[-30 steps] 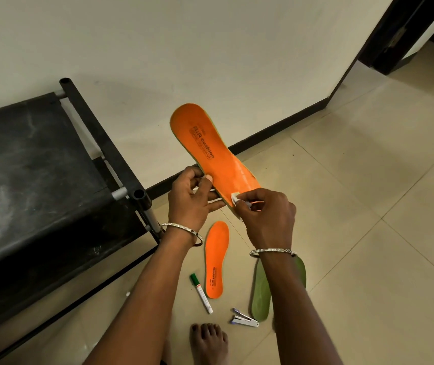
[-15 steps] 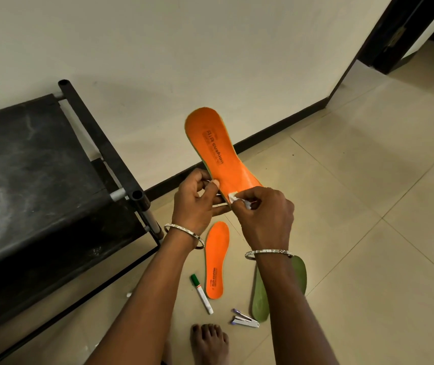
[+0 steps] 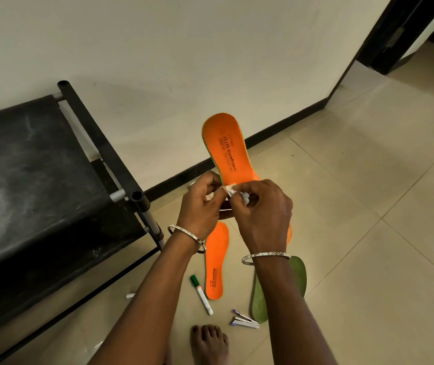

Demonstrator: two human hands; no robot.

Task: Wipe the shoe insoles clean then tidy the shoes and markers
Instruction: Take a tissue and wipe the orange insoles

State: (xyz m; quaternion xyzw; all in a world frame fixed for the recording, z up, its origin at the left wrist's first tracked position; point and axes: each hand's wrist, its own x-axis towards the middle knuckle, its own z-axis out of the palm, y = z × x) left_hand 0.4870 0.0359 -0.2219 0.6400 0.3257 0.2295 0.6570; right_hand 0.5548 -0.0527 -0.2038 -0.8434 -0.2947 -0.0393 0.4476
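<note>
**Wiping the raised insole, with the remaining items on the floor**

Head view. The held insole [image 3: 223,148], orange and lettered "AIR cushion", stands nearly upright in front of the person. Its long axis runs from a rounded end at 12 o'clock down behind both hands toward 5 o'clock, where a sliver of orange shows past the right wrist. The left hand [image 3: 201,206] grips its 9 o'clock edge with curled fingers and steadies it. The right hand [image 3: 263,214] pinches a crumpled white wipe [image 3: 231,189] against the orange face, just where the two hands meet. Most of the visible face lies away from that hand toward 12 o'clock, so the next stroke is judged to run up the long axis while the left hand holds.

On the floor [image 3: 368,259] below the hands:
- a second orange insole [image 3: 217,262] lies lengthwise at 6 o'clock;
- a green insole [image 3: 258,304] lies at 5 o'clock, partly hidden by the right forearm;
- a green-capped marker [image 3: 201,295] lies at 7 o'clock, near the orange one but apart from it;
- a stapler [image 3: 244,322] lies near a bare foot [image 3: 209,343] at the lower edge.

A black rack [image 3: 39,193] fills 9 o'clock. No container and no shoe shows; tidying is judged not yet begun.
</note>
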